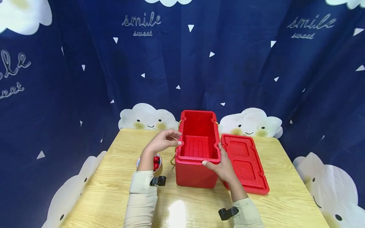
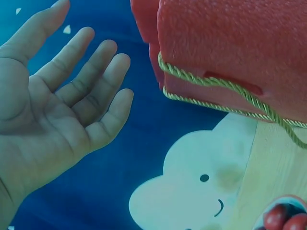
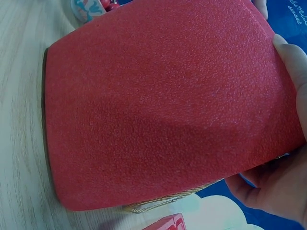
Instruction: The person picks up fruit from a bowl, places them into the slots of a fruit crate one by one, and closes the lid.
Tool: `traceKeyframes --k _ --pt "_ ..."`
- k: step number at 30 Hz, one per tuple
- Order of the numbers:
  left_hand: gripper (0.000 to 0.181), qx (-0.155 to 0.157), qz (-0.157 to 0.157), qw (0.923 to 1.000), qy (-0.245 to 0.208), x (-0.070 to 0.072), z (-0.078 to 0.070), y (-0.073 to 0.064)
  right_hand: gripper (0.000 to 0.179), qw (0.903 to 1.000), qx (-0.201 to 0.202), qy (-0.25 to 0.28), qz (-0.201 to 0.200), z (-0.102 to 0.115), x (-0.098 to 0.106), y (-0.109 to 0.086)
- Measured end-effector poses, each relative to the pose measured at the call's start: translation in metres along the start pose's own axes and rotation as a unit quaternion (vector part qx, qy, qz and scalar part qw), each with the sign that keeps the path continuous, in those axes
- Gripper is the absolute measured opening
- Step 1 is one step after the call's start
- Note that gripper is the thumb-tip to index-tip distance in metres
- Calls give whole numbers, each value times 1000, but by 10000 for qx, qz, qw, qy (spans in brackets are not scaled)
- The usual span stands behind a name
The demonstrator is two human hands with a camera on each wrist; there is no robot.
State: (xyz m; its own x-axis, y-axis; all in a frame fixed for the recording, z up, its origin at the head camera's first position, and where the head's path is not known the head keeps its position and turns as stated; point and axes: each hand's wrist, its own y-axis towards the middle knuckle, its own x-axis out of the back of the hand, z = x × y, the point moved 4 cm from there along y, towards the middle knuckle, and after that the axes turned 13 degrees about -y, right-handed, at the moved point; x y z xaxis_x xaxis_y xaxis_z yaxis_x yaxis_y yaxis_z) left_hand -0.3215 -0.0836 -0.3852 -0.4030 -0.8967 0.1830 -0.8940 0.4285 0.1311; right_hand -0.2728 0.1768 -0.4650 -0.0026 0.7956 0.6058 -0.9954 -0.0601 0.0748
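Note:
A deep red foam box (image 1: 196,175) stands upright on the table with its open top showing a bare, ribbed floor. My right hand (image 1: 223,166) grips its near right corner, thumb over the front rim and fingers along the right side; the right wrist view shows the thumb (image 3: 293,60) on the box wall. Beside the left rim hovers my left hand (image 1: 164,141), its fingers loosely spread. The left wrist view shows that palm (image 2: 53,105) holding nothing, apart from the box. A gold twisted cord (image 2: 240,91) hangs on the box's left side.
The red lid (image 1: 245,166) lies flat at the box's right. A patterned bowl (image 3: 80,13) of round red fruit (image 1: 156,159) sits left of the box, partly behind my left forearm. Behind the wooden table (image 1: 114,180) hangs a blue curtain (image 1: 171,63) with clouds.

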Motion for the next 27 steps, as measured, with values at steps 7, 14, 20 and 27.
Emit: traceKeyframes --k 7,14,20,27 --pt "41 -31 -441 9989 -184 9 2 -24 112 10000 -25 -93 -27 0 -1 -1" --pt "43 32 -957 9935 -616 12 -3 -51 114 9999 -72 -121 -53 -2 -1 0" --pt "44 -153 -1390 9887 -544 16 10 -63 113 9999 -41 -133 -67 0 0 -1" --pt "45 -299 -1837 9803 -663 16 24 -74 111 10000 26 49 -28 0 0 -1"
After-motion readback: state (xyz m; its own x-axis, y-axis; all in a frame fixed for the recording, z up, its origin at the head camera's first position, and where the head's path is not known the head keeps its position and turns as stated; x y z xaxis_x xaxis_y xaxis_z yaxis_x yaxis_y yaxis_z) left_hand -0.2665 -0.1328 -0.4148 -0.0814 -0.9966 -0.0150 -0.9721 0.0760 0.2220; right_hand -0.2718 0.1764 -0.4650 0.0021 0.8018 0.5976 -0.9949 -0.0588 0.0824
